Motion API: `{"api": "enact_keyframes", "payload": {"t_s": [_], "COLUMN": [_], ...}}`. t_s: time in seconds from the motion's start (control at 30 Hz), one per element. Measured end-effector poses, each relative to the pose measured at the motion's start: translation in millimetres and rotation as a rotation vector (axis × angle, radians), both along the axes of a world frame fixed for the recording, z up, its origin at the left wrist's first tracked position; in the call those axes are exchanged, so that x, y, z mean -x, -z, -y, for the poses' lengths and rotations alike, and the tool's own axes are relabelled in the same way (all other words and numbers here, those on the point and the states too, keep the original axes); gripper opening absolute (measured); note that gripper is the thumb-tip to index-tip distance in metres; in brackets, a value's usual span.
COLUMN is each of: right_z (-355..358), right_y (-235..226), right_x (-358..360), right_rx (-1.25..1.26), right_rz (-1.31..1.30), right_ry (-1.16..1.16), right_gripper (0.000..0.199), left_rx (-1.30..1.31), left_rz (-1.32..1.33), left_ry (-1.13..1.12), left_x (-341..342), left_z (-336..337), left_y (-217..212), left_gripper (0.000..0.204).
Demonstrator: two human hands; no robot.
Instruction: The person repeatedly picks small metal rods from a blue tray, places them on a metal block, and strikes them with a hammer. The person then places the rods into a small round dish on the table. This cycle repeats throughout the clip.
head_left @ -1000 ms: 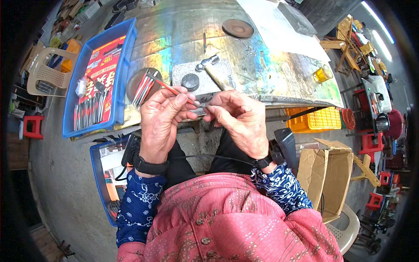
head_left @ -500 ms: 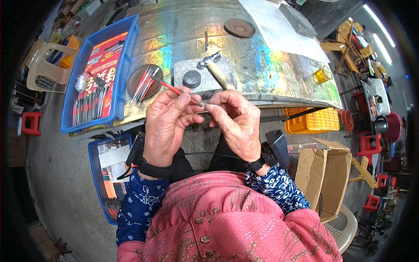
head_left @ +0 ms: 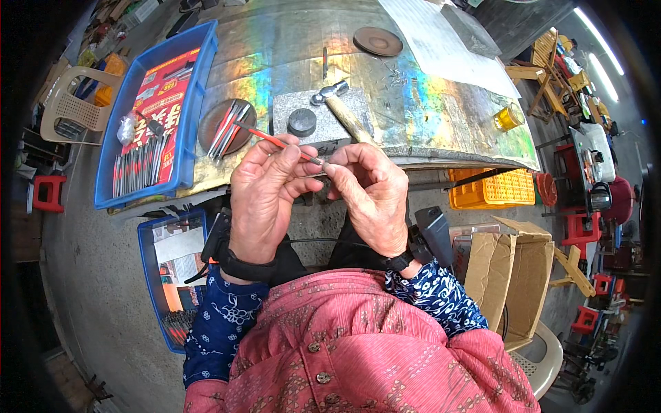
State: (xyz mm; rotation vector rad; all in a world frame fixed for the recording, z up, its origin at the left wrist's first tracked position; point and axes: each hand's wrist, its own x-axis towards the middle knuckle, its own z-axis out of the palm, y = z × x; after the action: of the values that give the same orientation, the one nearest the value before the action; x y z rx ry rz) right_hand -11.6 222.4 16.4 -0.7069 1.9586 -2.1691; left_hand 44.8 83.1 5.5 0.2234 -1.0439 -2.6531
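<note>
My left hand (head_left: 260, 206) pinches a thin red rod (head_left: 270, 140) with dark ends between thumb and fingers. The rod slants down to the right, toward my other hand. Thumb and forefinger of my right hand (head_left: 375, 199) are pressed together right at its lower tip; what they hold there is too small to make out. Just beyond my left hand, a round brown dish (head_left: 241, 140) bears several similar red and grey rods (head_left: 224, 134). Behind both hands, a black round block (head_left: 301, 122) and a hammer (head_left: 348, 118) rest on a speckled stone slab (head_left: 284, 103).
A blue tray (head_left: 193, 103) on the table's left holds many rods. Farther back lie another brown dish (head_left: 378, 41) and a thin dark rod (head_left: 325, 62). A yellow glass (head_left: 508, 118) stands near the right edge. Below are a blue bin (head_left: 154, 275), yellow crate (head_left: 492, 188) and cardboard box (head_left: 490, 272).
Both hands keep their pinch on almost the same spot. The view has shifted very slightly; nothing else has visibly moved.
</note>
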Motion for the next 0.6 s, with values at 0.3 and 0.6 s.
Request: {"api": "enact_keyframes", "payload": {"t_s": [0.3,0.6], "right_z": [7,-6], "right_y": [7,-1], "right_x": [0,25], "right_rx": [-0.119,-0.385], "right_rz": [-0.157,-0.602], "right_ry": [0.101,0.120], "right_gripper": [0.008,0.010], "left_rx": [0.112,0.179], "left_rz": [0.008,0.035], "left_ry": [-0.103,-0.090], "left_x": [3,17], "left_z": [-6,13], "left_y": [5,8], "left_gripper": [0.014,0.014]}}
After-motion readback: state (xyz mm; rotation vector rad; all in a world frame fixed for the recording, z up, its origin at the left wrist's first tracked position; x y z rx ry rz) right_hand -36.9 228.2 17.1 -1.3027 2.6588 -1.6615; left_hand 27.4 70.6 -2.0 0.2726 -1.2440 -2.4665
